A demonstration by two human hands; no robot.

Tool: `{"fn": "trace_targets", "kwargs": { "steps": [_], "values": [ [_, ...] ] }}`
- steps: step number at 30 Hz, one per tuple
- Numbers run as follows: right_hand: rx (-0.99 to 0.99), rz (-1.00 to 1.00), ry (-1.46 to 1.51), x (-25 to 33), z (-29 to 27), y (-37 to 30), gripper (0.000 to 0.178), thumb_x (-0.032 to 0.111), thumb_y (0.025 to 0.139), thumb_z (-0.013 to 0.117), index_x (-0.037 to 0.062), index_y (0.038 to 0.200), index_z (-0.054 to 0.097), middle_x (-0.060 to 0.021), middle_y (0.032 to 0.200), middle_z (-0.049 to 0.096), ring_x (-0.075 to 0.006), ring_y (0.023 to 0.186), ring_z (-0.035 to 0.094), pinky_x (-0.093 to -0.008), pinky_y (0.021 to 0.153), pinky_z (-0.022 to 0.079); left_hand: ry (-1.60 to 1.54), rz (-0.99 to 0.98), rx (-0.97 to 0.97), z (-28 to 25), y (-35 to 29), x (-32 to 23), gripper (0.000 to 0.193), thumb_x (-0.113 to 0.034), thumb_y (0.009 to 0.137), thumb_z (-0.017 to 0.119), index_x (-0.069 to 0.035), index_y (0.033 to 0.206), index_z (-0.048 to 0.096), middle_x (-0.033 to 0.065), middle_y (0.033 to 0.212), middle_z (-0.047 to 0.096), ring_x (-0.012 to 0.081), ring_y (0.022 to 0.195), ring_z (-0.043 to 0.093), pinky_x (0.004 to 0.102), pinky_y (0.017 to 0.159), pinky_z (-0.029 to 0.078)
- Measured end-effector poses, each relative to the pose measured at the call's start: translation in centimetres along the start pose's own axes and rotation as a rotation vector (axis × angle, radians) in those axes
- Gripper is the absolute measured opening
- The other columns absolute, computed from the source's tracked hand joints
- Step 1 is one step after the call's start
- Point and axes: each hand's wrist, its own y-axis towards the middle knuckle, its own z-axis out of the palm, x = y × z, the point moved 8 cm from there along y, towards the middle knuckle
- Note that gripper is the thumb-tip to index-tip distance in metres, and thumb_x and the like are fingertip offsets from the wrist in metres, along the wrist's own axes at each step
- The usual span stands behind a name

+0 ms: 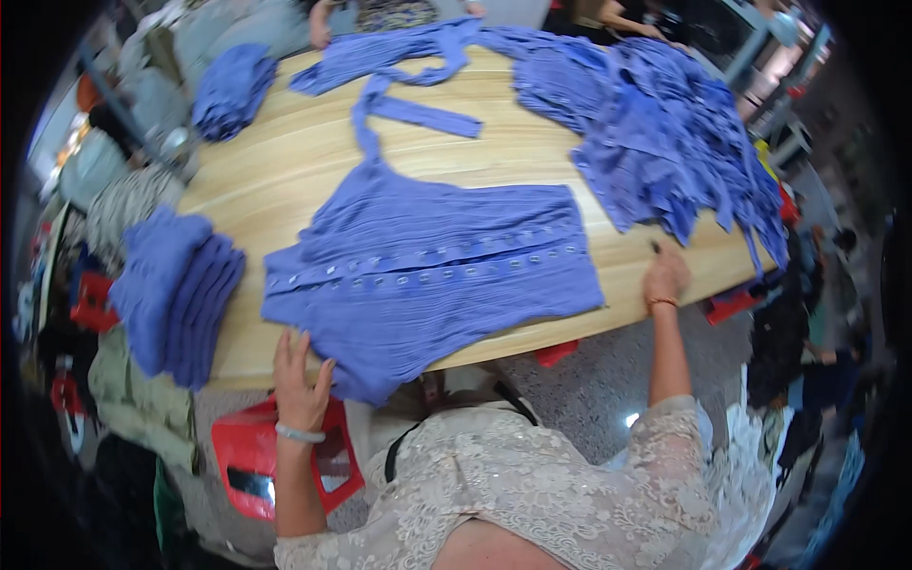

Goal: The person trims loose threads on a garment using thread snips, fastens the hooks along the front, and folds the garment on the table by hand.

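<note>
A blue-violet ribbed top (475,209) lies spread on the table in front of me, a long strap running from its far left corner. Two rows of small fasteners line a slit across its middle. My left hand (302,385) is open at the table's near edge, its fingertips by the top's lower left edge. On the right, my right hand (667,275) is closed, apart from the top. A small dark tip (655,247) pokes out of it; the rest of that thing is hidden in my fingers.
A folded stack (176,294) of blue garments sits at the table's left edge, another folded pile (233,90) farther back. A loose heap (665,133) covers the far right. Across the wooden table (247,176), another person's hand (320,36) is near blue fabric. A red stool (249,427) stands below.
</note>
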Motion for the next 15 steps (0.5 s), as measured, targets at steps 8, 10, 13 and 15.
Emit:
{"fn": "trace_targets", "kwargs": {
  "steps": [8, 10, 13, 15],
  "values": [
    [0.126, -0.221, 0.946, 14.5, -10.9, -2.3, 0.026, 0.004, 0.091, 0.058, 0.0024, 0.116, 0.063, -0.0127, 0.108, 0.063, -0.0234, 0.087, 0.062, -0.0325, 0.075, 0.048, -0.131, -0.09, -0.179, -2.4, 3.0, 3.3, 0.029, -0.008, 0.086, 0.064, -0.001, 0.114, 0.064, 0.0183, 0.116, 0.062, 0.035, 0.108, 0.056, 0.0409, 0.095, 0.044],
    [0.069, -0.476, 1.102, 20.7, -14.7, -4.3, 0.016, 0.003, 0.09, 0.061, 0.0012, 0.106, 0.066, -0.0111, 0.09, 0.064, -0.0185, 0.07, 0.059, -0.0296, 0.062, 0.046, -0.077, -0.1, -0.188, -1.7, 4.8, 5.0, 0.029, -0.01, 0.085, 0.065, -0.001, 0.113, 0.064, 0.0172, 0.114, 0.062, 0.0345, 0.105, 0.056, 0.0408, 0.093, 0.044],
    [0.347, -0.64, 1.244, 30.8, -20.0, -8.8, 0.012, 0.005, 0.089, 0.064, 0.0035, 0.1, 0.068, -0.0096, 0.081, 0.064, -0.019, 0.065, 0.058, -0.0302, 0.059, 0.046, 0.026, -0.117, -0.214, -1.6, 6.2, 7.0, 0.03, -0.014, 0.083, 0.069, -0.002, 0.111, 0.065, 0.0145, 0.106, 0.062, 0.0328, 0.096, 0.055, 0.0411, 0.088, 0.043],
    [0.433, -0.791, 1.286, 36.0, -22.2, -11.4, 0.011, 0.006, 0.089, 0.064, 0.0054, 0.098, 0.069, -0.0094, 0.08, 0.064, -0.0213, 0.064, 0.06, -0.0307, 0.058, 0.047, 0.071, -0.178, -0.162, -1.4, 7.3, 7.4, 0.031, -0.016, 0.082, 0.07, -0.002, 0.109, 0.064, 0.0136, 0.099, 0.061, 0.0321, 0.094, 0.054, 0.0414, 0.085, 0.043]
  ]
}}
